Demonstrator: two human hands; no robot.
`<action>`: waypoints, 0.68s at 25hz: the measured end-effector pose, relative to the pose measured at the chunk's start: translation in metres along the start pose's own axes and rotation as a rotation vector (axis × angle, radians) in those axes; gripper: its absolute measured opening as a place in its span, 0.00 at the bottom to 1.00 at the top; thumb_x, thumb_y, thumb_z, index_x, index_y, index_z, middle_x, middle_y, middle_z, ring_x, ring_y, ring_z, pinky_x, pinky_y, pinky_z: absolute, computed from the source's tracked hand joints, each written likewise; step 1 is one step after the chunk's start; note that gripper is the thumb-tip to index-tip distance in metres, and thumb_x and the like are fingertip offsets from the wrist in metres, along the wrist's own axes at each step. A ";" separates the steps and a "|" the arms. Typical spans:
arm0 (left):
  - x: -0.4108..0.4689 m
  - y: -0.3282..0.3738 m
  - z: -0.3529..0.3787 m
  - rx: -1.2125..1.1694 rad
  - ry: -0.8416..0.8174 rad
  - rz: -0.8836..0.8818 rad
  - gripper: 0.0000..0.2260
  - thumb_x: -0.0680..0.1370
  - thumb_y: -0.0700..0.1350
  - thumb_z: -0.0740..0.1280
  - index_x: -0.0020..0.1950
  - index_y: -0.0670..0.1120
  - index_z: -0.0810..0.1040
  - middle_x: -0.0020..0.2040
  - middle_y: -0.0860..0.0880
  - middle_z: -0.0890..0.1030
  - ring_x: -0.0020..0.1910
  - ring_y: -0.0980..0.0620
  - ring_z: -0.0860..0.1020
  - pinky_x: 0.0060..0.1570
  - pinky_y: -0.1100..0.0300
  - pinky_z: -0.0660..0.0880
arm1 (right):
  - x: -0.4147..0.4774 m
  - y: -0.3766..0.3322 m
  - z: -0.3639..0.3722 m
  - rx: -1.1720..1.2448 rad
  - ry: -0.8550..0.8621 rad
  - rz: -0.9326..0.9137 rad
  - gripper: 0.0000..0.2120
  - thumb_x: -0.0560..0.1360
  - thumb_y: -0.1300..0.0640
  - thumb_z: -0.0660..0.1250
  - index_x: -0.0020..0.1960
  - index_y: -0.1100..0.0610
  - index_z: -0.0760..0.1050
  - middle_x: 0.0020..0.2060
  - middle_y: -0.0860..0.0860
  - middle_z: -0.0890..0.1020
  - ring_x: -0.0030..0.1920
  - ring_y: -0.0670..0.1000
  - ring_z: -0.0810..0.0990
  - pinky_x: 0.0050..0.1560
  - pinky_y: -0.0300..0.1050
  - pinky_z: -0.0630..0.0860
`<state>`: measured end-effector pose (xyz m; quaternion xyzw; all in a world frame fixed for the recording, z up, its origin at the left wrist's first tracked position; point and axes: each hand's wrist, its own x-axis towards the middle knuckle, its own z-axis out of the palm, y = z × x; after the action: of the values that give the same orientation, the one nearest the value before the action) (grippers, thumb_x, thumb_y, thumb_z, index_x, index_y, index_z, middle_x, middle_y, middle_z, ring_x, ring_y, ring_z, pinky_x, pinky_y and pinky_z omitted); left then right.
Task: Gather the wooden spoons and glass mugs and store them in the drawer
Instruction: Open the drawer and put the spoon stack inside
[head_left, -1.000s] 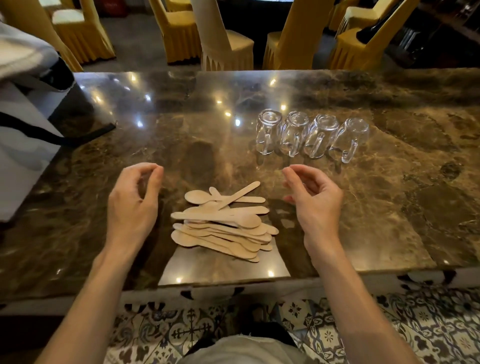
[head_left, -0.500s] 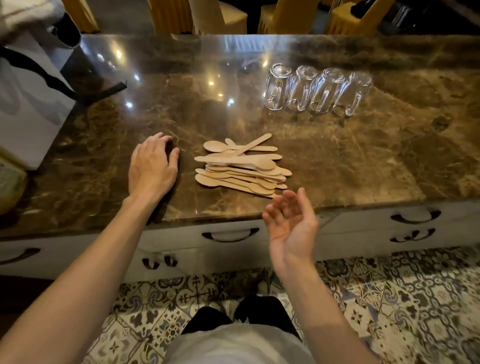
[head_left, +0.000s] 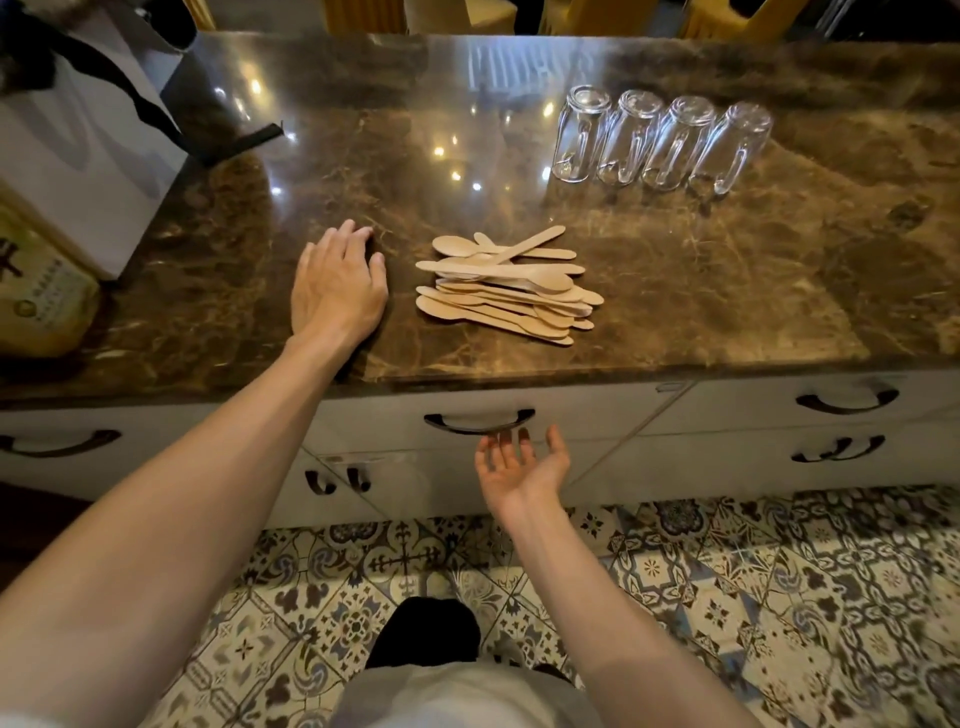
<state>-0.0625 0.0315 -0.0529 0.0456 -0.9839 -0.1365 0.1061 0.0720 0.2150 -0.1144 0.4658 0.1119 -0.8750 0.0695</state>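
Note:
A loose pile of wooden spoons (head_left: 506, 286) lies on the brown marble counter (head_left: 701, 291). Several glass mugs (head_left: 660, 140) stand upside down in a row at the back right. My left hand (head_left: 337, 286) rests flat on the counter just left of the spoons, holding nothing. My right hand (head_left: 519, 467) is palm up, fingers spread, just below the dark handle (head_left: 479, 421) of the closed white drawer (head_left: 582, 410) under the spoons; its fingertips are close to the handle, and I cannot tell if they touch.
A white paper bag (head_left: 78, 140) with black straps and a yellow package (head_left: 41, 296) sit at the counter's left end. More closed drawers with dark handles (head_left: 847, 400) flank the middle one. Patterned tile floor (head_left: 727, 597) lies below. Yellow chairs stand beyond the counter.
My right hand has dropped from above the counter to below its front edge, up to the drawer handle. My left hand settled flat beside the spoons. The view tilted down.

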 end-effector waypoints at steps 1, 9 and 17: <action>-0.001 0.000 0.001 0.009 -0.006 -0.007 0.21 0.81 0.51 0.51 0.72 0.44 0.65 0.73 0.45 0.66 0.72 0.47 0.63 0.73 0.48 0.56 | 0.002 0.001 0.002 0.002 -0.031 0.012 0.18 0.76 0.46 0.60 0.57 0.58 0.69 0.52 0.57 0.75 0.54 0.55 0.75 0.54 0.47 0.70; -0.005 0.004 -0.003 -0.004 -0.017 -0.034 0.22 0.80 0.51 0.51 0.73 0.46 0.64 0.74 0.46 0.65 0.74 0.49 0.61 0.73 0.48 0.54 | 0.003 0.010 0.015 0.005 -0.033 0.009 0.13 0.79 0.50 0.55 0.43 0.57 0.72 0.34 0.52 0.72 0.39 0.52 0.74 0.62 0.51 0.67; -0.003 0.002 -0.002 -0.015 0.014 -0.012 0.22 0.79 0.51 0.53 0.72 0.46 0.66 0.73 0.45 0.67 0.72 0.47 0.63 0.73 0.48 0.55 | -0.024 0.012 -0.013 -0.075 0.032 -0.009 0.16 0.79 0.53 0.55 0.60 0.60 0.72 0.47 0.57 0.77 0.59 0.54 0.75 0.69 0.55 0.65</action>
<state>-0.0592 0.0334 -0.0510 0.0515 -0.9818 -0.1444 0.1125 0.0984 0.2069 -0.1025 0.4765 0.1479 -0.8628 0.0812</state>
